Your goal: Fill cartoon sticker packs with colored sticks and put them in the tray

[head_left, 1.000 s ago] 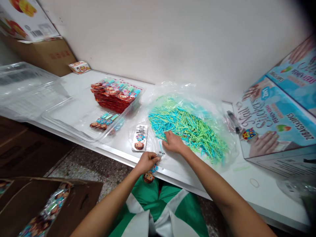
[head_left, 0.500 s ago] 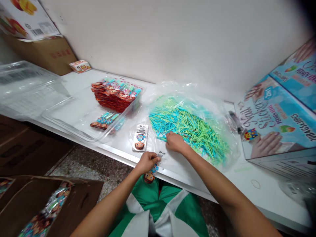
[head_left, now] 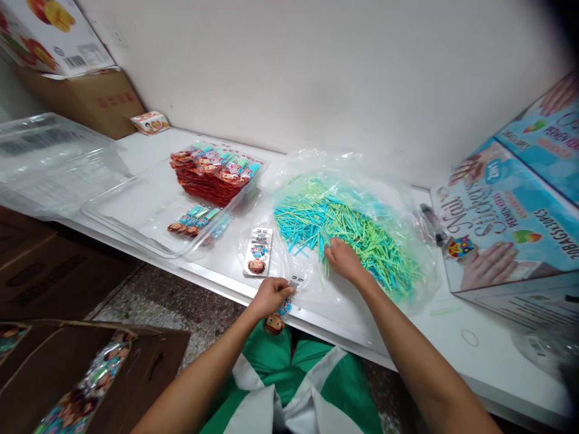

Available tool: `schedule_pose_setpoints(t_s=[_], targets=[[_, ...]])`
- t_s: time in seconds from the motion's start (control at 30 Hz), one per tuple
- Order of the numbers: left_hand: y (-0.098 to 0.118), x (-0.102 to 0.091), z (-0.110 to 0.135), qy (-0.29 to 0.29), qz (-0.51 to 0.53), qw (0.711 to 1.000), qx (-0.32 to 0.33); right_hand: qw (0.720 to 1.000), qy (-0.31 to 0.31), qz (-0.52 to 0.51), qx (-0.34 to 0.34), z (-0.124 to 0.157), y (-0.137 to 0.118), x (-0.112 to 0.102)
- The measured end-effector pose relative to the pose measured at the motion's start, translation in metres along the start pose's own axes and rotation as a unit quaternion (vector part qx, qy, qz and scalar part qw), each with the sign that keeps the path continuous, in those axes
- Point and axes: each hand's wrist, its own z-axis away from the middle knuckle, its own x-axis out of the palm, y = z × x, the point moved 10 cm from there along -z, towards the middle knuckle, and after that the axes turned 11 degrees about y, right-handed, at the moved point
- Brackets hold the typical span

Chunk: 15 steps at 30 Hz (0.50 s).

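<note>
At the table's front edge my left hand [head_left: 271, 296] pinches the top of a small clear packet [head_left: 274, 322] printed with a brown-haired cartoon figure, which hangs below the fingers. My right hand [head_left: 342, 259] is at the near side of a heap of thin blue and green plastic sticks [head_left: 357, 223], fingers closed together; what is between them is hidden. The heap lies on a spread clear plastic bag [head_left: 312, 160]. Left of it rests a stack of flat cartoon-printed packets [head_left: 258, 253].
A clear plastic tray [head_left: 136, 238] holds a tall pile of filled packets [head_left: 212, 178] and a few loose ones. Other clear containers [head_left: 49, 163] stand at left. Cartons [head_left: 511, 229] stand at right; an open cardboard box [head_left: 149, 361] is below left. A rubber band [head_left: 469, 337] lies right.
My right hand has moved right along the near edge of the stick heap, and some sticks there have shifted. My left hand stays in place with the packet.
</note>
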Motion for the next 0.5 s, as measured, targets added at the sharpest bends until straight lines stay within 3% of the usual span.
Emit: schedule_pose_setpoints(t_s=[0.13,0.27,0.37,0.5], targets=[[-0.002,0.002,-0.001,-0.004,0.016,1.000,-0.009,0.985,0.102,-0.113,0.084,0.021,0.026,-0.016],[0.001,0.003,0.000,-0.006,0.024,1.000,-0.013,0.898,0.234,-0.334,0.164,0.045,0.037,-0.021],[0.002,0.002,0.001,0.000,0.022,1.000,-0.009,0.876,0.262,-0.368,0.170,0.061,0.033,-0.018],[-0.001,0.001,0.000,0.003,0.023,1.000,-0.005,0.870,0.244,-0.392,0.170,0.079,0.031,-0.009]])
